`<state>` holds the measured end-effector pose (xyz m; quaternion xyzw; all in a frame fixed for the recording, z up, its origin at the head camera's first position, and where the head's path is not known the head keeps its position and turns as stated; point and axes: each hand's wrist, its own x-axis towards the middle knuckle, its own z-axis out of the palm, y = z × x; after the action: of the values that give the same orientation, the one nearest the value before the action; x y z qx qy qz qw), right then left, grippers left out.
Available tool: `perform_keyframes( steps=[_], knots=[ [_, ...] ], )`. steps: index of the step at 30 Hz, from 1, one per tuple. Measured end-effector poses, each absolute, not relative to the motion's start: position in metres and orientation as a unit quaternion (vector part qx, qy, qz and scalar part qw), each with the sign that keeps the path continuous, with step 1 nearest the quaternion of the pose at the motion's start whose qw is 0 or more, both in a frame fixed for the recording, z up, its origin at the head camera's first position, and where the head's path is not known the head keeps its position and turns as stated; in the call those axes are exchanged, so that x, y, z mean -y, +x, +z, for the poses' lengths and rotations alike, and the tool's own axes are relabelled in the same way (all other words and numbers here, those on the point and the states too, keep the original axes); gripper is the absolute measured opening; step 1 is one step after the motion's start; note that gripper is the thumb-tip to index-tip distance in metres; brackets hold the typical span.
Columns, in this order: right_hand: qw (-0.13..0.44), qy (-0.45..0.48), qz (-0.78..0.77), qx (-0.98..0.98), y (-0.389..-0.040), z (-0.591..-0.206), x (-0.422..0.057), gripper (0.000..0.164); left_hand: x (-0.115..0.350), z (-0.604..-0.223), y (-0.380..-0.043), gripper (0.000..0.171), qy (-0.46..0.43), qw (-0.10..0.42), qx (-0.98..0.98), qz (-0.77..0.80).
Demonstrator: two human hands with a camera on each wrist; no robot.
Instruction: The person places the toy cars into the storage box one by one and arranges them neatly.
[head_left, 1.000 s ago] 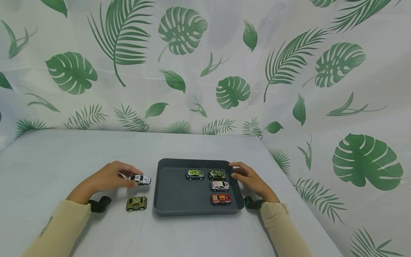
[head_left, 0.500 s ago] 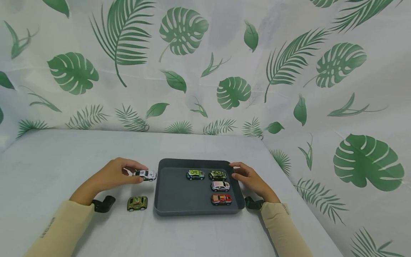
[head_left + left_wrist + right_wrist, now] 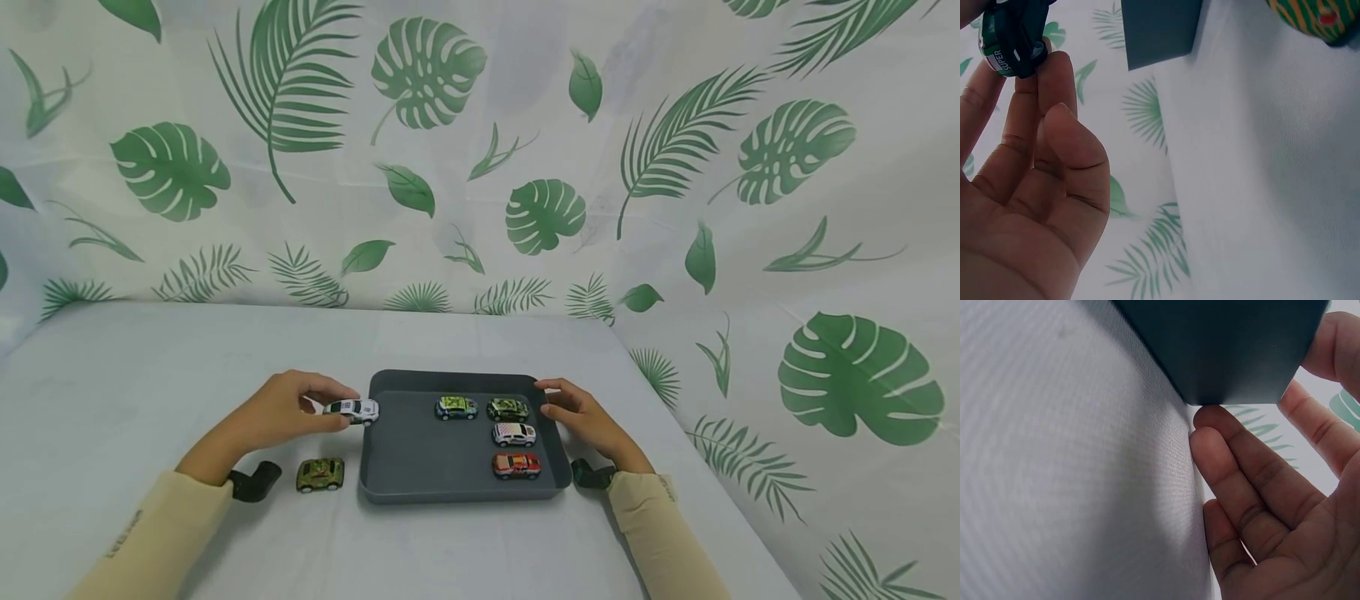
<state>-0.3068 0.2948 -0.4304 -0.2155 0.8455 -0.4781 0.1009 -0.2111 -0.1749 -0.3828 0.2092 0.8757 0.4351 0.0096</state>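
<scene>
A white toy car (image 3: 355, 410) with dark windows is pinched by my left hand (image 3: 281, 412), thumb on the near side and fingers on the far side. Its front end overlaps the left rim of the grey tray (image 3: 420, 496). In the left wrist view the toy car (image 3: 1013, 40) looks dark, with "SUPER" lettering on its end. My right hand (image 3: 592, 425) holds the tray by its right rim near the far corner; the right wrist view has the thumb and index finger (image 3: 1319, 422) reaching over the tray's edge (image 3: 1235, 375).
Inside the tray's right half stand a blue-green car (image 3: 456, 407), a green camouflage car (image 3: 507, 409), a white-and-pink car (image 3: 513, 434) and a red car (image 3: 516, 466). An olive car (image 3: 320, 474) sits on the white table left of the tray. Behind hangs a leaf-print cloth (image 3: 457, 250).
My left hand has carried the white toy car rightward, from beside the tray to its left rim. The right hand and the tray have stayed in place.
</scene>
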Motion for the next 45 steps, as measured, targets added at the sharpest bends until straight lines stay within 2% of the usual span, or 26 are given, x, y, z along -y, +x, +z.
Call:
perform_keyframes(
  steps=[23, 45],
  knots=[
    [0.101, -0.218, -0.483, -0.842, -0.310, -0.431, -0.295, 0.043, 0.144, -0.377, -0.218, 0.032, 0.225, -0.004, -0.877, 0.425],
    [0.097, -0.217, -0.478, -0.846, -0.307, -0.430, -0.294, 0.043, 0.118, -0.365, -0.228, 0.032, 0.225, 0.004, -0.872, 0.436]
  ],
)
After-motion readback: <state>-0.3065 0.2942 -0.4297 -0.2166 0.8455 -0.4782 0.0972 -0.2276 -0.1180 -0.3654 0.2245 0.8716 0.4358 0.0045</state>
